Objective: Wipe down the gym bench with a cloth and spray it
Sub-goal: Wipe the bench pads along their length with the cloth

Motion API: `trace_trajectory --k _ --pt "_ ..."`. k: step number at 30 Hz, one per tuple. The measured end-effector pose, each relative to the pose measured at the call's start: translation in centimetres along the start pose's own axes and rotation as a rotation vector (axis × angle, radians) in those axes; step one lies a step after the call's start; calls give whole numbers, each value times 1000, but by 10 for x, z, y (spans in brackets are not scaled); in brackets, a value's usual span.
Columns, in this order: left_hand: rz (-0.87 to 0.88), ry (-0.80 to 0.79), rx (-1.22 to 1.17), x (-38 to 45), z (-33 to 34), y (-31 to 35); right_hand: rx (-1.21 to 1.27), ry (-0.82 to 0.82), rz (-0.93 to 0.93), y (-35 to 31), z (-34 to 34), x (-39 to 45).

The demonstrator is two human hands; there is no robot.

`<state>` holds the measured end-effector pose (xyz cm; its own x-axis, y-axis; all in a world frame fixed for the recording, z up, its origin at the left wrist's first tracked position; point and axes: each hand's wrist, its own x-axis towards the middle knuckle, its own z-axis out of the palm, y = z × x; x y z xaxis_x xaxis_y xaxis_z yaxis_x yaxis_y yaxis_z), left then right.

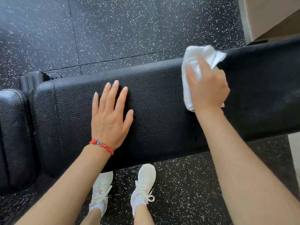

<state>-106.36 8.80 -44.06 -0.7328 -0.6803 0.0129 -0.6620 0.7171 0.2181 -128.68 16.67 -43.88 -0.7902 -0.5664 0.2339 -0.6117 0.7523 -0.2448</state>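
A black padded gym bench [162, 114] runs across the view from left to right. My left hand [110, 114] lies flat on its middle, fingers straight and spread, a red bead bracelet on the wrist. Further right, my right hand [209, 88] presses a white cloth [193, 62] onto the pad, fingers laid over it and blurred by motion. The cloth sticks out past the fingers towards the far edge of the bench. No spray bottle is in view.
A second black pad [13, 135] sits at the left end of the bench. Black speckled rubber flooring [113, 30] surrounds it. My white sneakers [142, 184] stand under the near edge. A beige box or wall [272, 17] fills the top right corner.
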Motion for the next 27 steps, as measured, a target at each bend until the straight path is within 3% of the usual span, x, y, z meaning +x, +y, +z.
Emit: trace_trajectory --k 4,7,9,11,13,16,18,21,24,27 --pt "9 -33 21 11 10 15 11 25 -271 -34 -1 -47" --pt "24 -8 27 8 15 11 38 16 -401 -23 -3 -52" --pt "23 -6 22 8 15 10 -27 60 -334 5 -5 -41" --pt "19 -10 12 9 14 13 -73 114 -133 41 -12 -30" --pt "22 -9 1 9 14 14 -57 58 120 67 -21 -27" --pt "25 -9 -21 11 9 14 -36 42 323 57 -20 -41" --pt "73 -5 -28 15 6 20 -43 76 264 27 -18 -61" --pt "198 -4 -58 28 3 36 6 104 32 -12 -19 -98" --pt "309 -50 -65 46 3 51 59 90 -92 -5 -20 -104" --pt "416 -116 -39 63 8 60 -22 167 123 36 -23 -92"
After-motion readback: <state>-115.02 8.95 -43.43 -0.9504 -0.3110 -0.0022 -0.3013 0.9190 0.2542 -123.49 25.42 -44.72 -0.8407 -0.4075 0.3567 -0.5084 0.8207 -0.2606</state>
